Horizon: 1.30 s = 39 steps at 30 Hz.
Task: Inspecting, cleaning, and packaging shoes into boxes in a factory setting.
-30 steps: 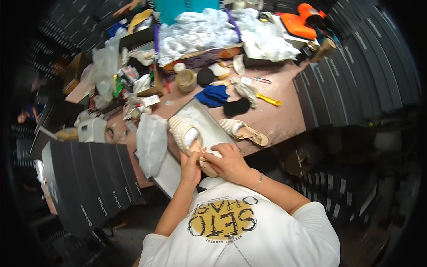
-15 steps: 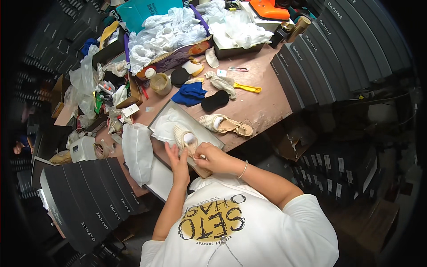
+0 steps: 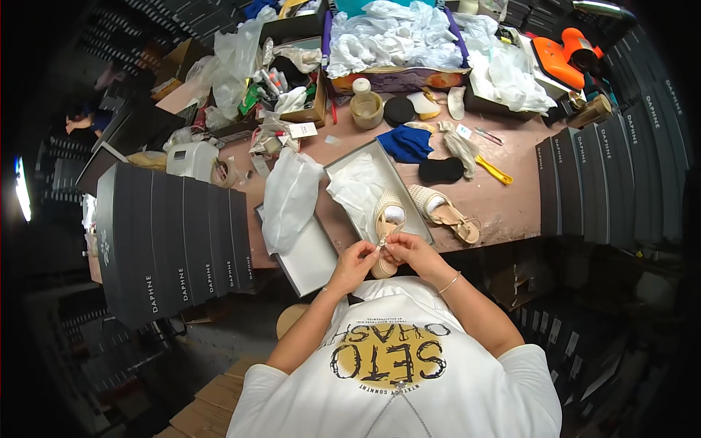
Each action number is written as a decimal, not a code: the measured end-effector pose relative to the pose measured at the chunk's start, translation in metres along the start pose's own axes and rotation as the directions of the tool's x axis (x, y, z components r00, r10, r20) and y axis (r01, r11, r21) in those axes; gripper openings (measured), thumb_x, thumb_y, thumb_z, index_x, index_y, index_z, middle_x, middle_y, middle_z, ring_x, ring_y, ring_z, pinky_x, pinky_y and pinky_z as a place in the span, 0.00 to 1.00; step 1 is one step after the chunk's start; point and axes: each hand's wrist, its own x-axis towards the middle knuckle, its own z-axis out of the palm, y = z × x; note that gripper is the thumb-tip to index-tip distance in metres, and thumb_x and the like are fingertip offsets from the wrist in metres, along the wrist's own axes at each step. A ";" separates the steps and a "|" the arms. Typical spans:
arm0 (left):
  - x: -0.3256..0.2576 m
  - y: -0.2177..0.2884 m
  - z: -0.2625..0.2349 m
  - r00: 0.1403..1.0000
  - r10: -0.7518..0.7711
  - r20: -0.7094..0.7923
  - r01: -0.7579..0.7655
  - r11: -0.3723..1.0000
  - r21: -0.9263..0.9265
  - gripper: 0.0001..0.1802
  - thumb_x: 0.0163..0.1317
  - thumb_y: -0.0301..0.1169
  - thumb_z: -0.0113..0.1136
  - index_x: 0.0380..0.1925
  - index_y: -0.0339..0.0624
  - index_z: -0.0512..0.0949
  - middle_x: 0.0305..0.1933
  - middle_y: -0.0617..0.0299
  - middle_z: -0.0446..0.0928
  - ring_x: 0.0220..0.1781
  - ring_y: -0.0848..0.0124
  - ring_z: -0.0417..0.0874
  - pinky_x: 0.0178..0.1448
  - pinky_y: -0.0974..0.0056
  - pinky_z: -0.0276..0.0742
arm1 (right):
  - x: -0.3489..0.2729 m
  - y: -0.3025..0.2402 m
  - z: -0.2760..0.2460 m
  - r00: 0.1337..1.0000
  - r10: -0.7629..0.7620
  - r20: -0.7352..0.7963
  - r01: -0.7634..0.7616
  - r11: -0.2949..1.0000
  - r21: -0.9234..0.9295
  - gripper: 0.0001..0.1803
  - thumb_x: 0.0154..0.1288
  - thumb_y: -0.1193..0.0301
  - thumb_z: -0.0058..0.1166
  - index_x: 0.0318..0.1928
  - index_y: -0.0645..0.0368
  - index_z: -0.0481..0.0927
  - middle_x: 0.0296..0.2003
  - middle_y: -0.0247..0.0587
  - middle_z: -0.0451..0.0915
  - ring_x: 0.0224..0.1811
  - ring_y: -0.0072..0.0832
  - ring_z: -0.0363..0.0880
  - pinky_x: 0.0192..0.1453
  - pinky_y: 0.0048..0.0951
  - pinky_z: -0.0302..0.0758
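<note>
A beige woven sandal point(image 3: 390, 207) with white stuffing in its toe stands in front of me, at the near end of an open grey shoebox point(image 3: 401, 169). My left hand point(image 3: 355, 264) pinches the sandal's thin strap at the buckle, fingertips together. Right beside it, my right hand point(image 3: 414, 253) is also closed on the strap, thumb against forefinger. The strap's end is mostly hidden by the fingers. The matching sandal point(image 3: 447, 214) lies on its side to the right of the box. White tissue paper point(image 3: 354, 188) lines the shoebox.
The box lid point(image 3: 307, 257) and a white paper bundle point(image 3: 290, 201) lie left. Stacked dark shoeboxes flank the table, left point(image 3: 171, 241) and right point(image 3: 584, 186). Beyond are a blue cloth point(image 3: 404, 144), black pad point(image 3: 441, 170), yellow-handled brush point(image 3: 495, 170), jar point(image 3: 366, 111) and crumpled-paper carton point(image 3: 398, 79).
My left hand has gone from lying spread along the sandal's side to pinching the strap beside my right hand. The whole view has turned and shifted.
</note>
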 end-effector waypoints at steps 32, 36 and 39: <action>0.011 0.011 -0.009 0.960 -0.268 0.078 0.256 0.735 -0.627 0.09 0.69 0.36 0.51 0.39 0.43 0.75 0.28 0.71 0.73 0.26 0.82 0.71 0.31 0.77 0.69 | 0.039 -0.035 0.012 0.908 -0.354 0.225 0.408 0.626 -0.664 0.10 0.57 0.70 0.61 0.36 0.60 0.77 0.32 0.45 0.77 0.37 0.39 0.77 0.44 0.33 0.73; 0.022 0.006 -0.021 0.945 -0.234 0.229 0.324 0.773 -0.546 0.12 0.70 0.40 0.51 0.40 0.43 0.76 0.28 0.71 0.73 0.26 0.85 0.71 0.31 0.78 0.70 | 0.039 -0.020 0.008 0.733 -0.622 0.274 0.586 0.373 -0.720 0.09 0.56 0.72 0.62 0.35 0.60 0.77 0.35 0.45 0.75 0.35 0.39 0.77 0.41 0.33 0.73; 0.025 0.006 -0.023 0.926 -0.214 0.311 0.353 0.781 -0.515 0.11 0.70 0.38 0.50 0.41 0.42 0.74 0.30 0.69 0.74 0.27 0.82 0.73 0.33 0.76 0.72 | 0.037 -0.017 0.006 0.767 -0.604 0.217 0.577 0.500 -0.646 0.08 0.58 0.73 0.61 0.33 0.62 0.75 0.37 0.40 0.75 0.34 0.32 0.77 0.39 0.29 0.73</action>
